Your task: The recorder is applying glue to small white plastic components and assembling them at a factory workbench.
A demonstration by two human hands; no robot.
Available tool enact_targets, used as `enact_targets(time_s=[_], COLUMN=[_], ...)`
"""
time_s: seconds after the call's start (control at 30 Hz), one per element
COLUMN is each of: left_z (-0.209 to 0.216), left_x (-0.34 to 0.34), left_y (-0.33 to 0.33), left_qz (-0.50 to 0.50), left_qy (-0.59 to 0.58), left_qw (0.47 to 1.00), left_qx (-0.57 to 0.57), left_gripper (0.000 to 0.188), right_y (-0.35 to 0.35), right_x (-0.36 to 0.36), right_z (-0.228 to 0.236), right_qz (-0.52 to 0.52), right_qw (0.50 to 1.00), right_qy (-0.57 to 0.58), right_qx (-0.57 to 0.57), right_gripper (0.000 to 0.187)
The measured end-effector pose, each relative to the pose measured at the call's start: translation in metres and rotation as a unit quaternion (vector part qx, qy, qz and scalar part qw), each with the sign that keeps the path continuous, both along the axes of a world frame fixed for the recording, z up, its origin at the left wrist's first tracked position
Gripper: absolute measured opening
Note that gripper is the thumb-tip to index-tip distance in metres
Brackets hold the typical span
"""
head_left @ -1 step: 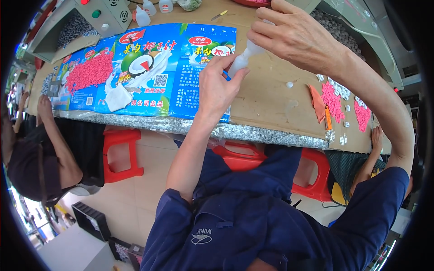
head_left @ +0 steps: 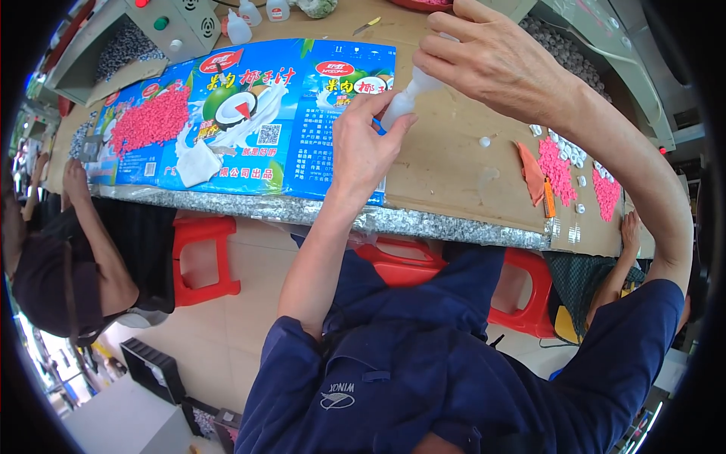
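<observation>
My left hand [head_left: 361, 144] grips a small translucent white squeeze bottle [head_left: 395, 113] between thumb and fingers, over the table. Something blue shows beside the thumb. Above it, my right hand [head_left: 499, 64] is closed round a second white bottle [head_left: 426, 82], tilted down so that its lower end meets the top of the first one. My fingers hide part of both bottles, and I cannot tell whether liquid passes between them. A small round white piece, perhaps a cap [head_left: 484, 141], lies on the brown cardboard to the right.
Blue printed cardboard [head_left: 291, 163] covers the table's left half, bearing pink pieces [head_left: 155, 119] and a folded white cloth [head_left: 198, 165]. More pink pieces [head_left: 556, 170], white pieces and an orange cloth [head_left: 531, 174] lie right. White bottles [head_left: 239, 29] and a yellow-handled knife [head_left: 367, 26] are behind. People sit either side.
</observation>
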State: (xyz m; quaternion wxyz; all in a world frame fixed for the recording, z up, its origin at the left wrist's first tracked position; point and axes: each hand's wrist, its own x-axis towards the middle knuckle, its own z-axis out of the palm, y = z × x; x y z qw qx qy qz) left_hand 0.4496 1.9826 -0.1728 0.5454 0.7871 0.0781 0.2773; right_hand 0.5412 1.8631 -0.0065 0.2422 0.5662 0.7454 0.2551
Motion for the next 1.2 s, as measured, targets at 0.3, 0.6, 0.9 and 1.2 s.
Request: enact_targets(time_s=[0.3, 0.6, 0.9, 1.2], left_z=[0.0001, 0.0021, 0.0006, 0.0008], left_x=[0.0007, 0.0019, 0.0037, 0.0037], left_y=[0.0027, 0.0027, 0.0015, 0.0], left_qz=[0.001, 0.002, 0.006, 0.006], left_qy=[0.001, -0.008, -0.005, -0.005], left_qw=[1.0, 1.0, 1.0, 1.0], left_qx=[-0.008, -0.017, -0.01, -0.004], left_gripper=[0.032, 0.032, 0.033, 0.031], right_y=[0.005, 0.0059, 0.0038, 0.0002], right_x=[0.0008, 0.0037, 0.0051, 0.0027], right_z=[-0.0009, -0.0008, -0.0024, -0.0006], right_qz=[-0.001, -0.003, -0.013, -0.02], right_qw=[1.0, 1.0, 1.0, 1.0], right_qy=[-0.018, 0.008, 0.004, -0.005], right_qx=[0.003, 0.008, 0.002, 0.009], right_gripper=[0.011, 0.015, 0.016, 0.015])
